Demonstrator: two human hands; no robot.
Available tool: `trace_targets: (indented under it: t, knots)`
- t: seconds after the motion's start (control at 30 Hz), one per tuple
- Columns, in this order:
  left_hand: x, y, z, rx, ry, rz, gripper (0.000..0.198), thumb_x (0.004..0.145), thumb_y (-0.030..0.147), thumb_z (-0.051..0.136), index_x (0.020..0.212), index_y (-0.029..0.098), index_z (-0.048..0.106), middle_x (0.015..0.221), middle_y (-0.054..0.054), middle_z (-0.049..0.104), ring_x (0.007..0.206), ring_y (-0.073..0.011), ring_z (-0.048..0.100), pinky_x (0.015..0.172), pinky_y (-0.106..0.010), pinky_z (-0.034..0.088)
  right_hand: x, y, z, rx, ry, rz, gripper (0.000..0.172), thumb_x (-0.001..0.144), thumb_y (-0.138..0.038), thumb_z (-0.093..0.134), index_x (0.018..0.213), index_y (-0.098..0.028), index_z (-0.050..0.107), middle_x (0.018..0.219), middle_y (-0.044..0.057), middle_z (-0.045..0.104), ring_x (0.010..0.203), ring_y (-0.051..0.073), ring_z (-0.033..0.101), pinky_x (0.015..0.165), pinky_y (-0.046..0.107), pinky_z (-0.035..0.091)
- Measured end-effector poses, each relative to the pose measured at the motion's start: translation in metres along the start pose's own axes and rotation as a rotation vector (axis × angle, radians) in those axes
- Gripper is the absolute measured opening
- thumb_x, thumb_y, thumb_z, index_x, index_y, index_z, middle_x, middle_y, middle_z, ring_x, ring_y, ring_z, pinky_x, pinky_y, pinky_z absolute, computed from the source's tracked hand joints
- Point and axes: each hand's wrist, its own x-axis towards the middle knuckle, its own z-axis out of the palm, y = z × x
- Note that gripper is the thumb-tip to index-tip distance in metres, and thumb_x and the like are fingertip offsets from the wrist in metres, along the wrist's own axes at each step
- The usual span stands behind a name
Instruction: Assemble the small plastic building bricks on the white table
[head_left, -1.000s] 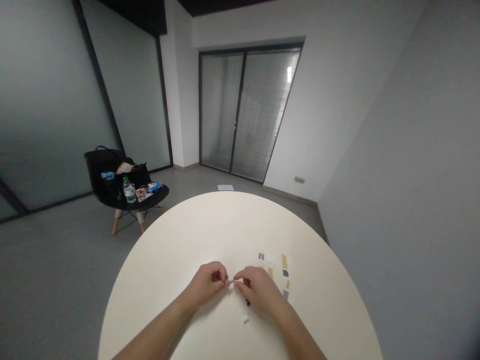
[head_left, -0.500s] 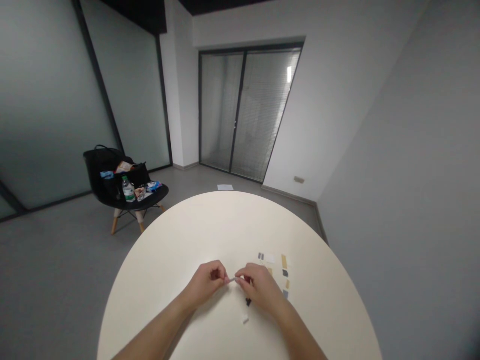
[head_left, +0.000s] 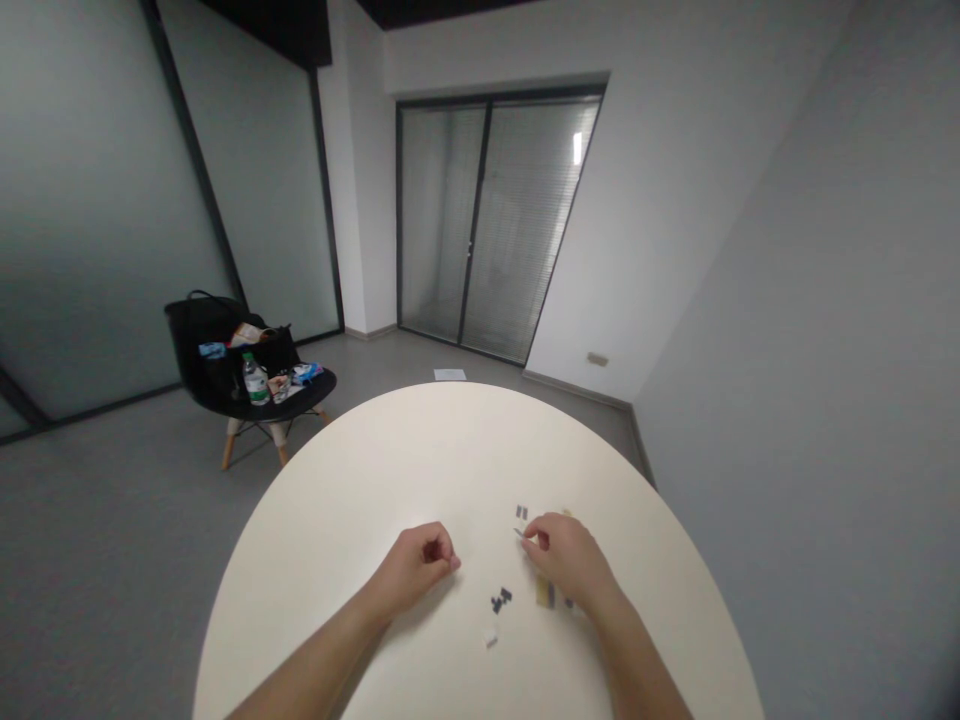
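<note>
My left hand [head_left: 418,565] rests low over the left part of the table, thumb and forefinger pressed together. Whether a tiny thing sits in that pinch is too small to make out. Between the thumb and fingertips of my right hand [head_left: 564,552] is a thin grey piece [head_left: 519,533], held just above the tabletop. Two small grey pieces [head_left: 522,512] lie just beyond it. Under the right hand shows a tan piece [head_left: 542,592]; other pieces there are partly hidden. Small black pieces [head_left: 500,600] lie between the hands, with a white piece [head_left: 491,638] nearer me.
The round cream table [head_left: 360,470] spreads before me. A black chair [head_left: 196,370] stands beyond its left side, carrying a bag, packets and a bottle [head_left: 256,383]. Walls and a glass door [head_left: 495,220] close off the room behind.
My right hand has moved right and away from my left hand, carrying the thin grey piece. More black pieces are uncovered. The left hand has hardly moved.
</note>
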Motion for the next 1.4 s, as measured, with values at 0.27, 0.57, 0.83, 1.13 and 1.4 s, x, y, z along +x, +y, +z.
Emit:
trace_targets:
  t: [0.27, 0.57, 0.83, 1.13, 1.4]
  knots:
    - [0.0, -0.002, 0.001, 0.024, -0.011, 0.021, 0.016, 0.073, 0.022, 0.065, 0.064, 0.018, 0.052, 0.062, 0.002, 0.052, 0.06, -0.0119, 0.045, 0.057, -0.023, 0.034, -0.001, -0.012, 0.0, -0.098, -0.137, 0.094, 0.015, 0.079, -0.021, 0.063, 0.084, -0.023, 0.077, 0.09, 0.004, 0.076, 0.083, 0.018, 0.067, 0.07, 0.026, 0.042]
    - [0.0, -0.002, 0.002, 0.032, -0.018, 0.03, 0.016, 0.073, 0.022, 0.066, 0.065, 0.018, 0.052, 0.061, 0.003, 0.051, 0.059, -0.0118, 0.045, 0.056, -0.023, 0.034, -0.001, -0.01, 0.003, -0.075, -0.114, 0.076, 0.012, 0.08, -0.023, 0.065, 0.084, -0.022, 0.076, 0.089, 0.005, 0.075, 0.083, 0.019, 0.067, 0.072, 0.027, 0.042]
    - [0.0, -0.002, 0.002, 0.049, -0.017, 0.042, 0.015, 0.072, 0.018, 0.064, 0.063, 0.018, 0.052, 0.06, 0.004, 0.051, 0.059, -0.0113, 0.045, 0.056, -0.022, 0.034, 0.002, -0.022, 0.017, -0.091, -0.071, 0.013, 0.021, 0.092, -0.024, 0.056, 0.09, -0.025, 0.077, 0.098, 0.006, 0.071, 0.092, 0.019, 0.067, 0.077, 0.026, 0.042]
    - [0.0, -0.002, 0.001, 0.057, -0.023, 0.038, 0.014, 0.073, 0.019, 0.065, 0.064, 0.018, 0.054, 0.061, 0.003, 0.051, 0.059, -0.0112, 0.045, 0.055, -0.021, 0.034, 0.002, -0.027, 0.016, -0.131, -0.075, 0.008, 0.028, 0.096, -0.021, 0.049, 0.088, -0.019, 0.076, 0.096, 0.009, 0.073, 0.091, 0.021, 0.069, 0.073, 0.027, 0.043]
    - [0.001, -0.008, 0.002, 0.044, -0.019, 0.044, 0.015, 0.073, 0.02, 0.067, 0.064, 0.018, 0.054, 0.061, 0.003, 0.052, 0.058, -0.0113, 0.046, 0.054, -0.021, 0.035, 0.002, -0.029, 0.01, 0.049, -0.068, 0.028, 0.026, 0.092, -0.017, 0.051, 0.093, -0.019, 0.077, 0.097, 0.008, 0.078, 0.093, 0.02, 0.07, 0.08, 0.026, 0.044]
